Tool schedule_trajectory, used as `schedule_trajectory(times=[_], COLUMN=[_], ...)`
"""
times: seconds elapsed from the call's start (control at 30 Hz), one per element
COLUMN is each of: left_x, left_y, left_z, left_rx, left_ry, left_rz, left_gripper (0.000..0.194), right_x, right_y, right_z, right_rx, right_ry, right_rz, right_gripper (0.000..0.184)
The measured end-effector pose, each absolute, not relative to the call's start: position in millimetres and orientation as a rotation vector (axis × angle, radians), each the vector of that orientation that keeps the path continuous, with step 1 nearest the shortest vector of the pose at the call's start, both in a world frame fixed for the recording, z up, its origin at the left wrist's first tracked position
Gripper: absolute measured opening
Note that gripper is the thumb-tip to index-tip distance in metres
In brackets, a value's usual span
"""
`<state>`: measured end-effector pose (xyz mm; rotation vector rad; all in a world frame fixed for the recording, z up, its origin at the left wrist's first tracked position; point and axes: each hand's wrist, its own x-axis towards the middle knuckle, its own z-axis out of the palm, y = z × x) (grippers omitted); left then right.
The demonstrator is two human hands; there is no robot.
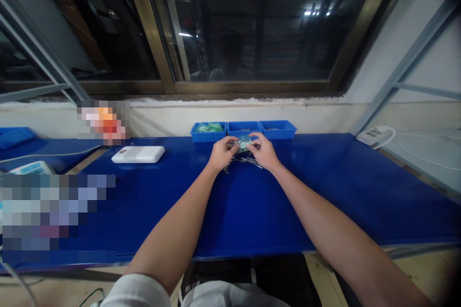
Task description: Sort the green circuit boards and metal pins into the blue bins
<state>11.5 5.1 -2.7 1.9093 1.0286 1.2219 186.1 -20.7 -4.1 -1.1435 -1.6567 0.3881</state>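
Note:
My left hand (222, 152) and my right hand (264, 150) meet far out over the blue table (234, 201), both pinching a small clear plastic bag (244, 143) between their fingertips. Under and between the hands lies a scatter of several small metal pins or screws (245, 160) on the table. Just behind the hands stand three blue bins in a row: the left bin (208, 131) holds greenish clear bags, the middle bin (244, 128) and the right bin (277, 129) hold small metal parts.
A white flat scale (138, 154) lies on the table left of my hands. A white power strip (374, 134) with its cord sits at the far right. Another blue tray (14, 135) is at the far left. A dark window runs along the wall behind.

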Motion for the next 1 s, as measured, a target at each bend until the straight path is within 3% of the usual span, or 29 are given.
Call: schedule_trajectory(times=[0.23,0.57,1.0], left_x=[0.9,-26.0,-40.8], left_y=[11.9,46.2,41.4], left_z=[4.1,2.3,21.1], left_rx=[1.956,1.813,1.605], left_ry=[1.102,1.414,1.885], left_rz=[1.231,1.324,1.212], left_gripper=[0.036,0.068,0.069], right_x=[189.6,191.6,195.8], right_y=[-16.6,-17.8,-17.9], right_z=[-8.5,-9.1,-9.8], right_rx=[-1.142,-1.201,-1.291], right_ry=[-1.63,-1.838,-1.912], right_rz=[0.31,0.177,0.218], right_gripper=[0.025,0.026,0.034])
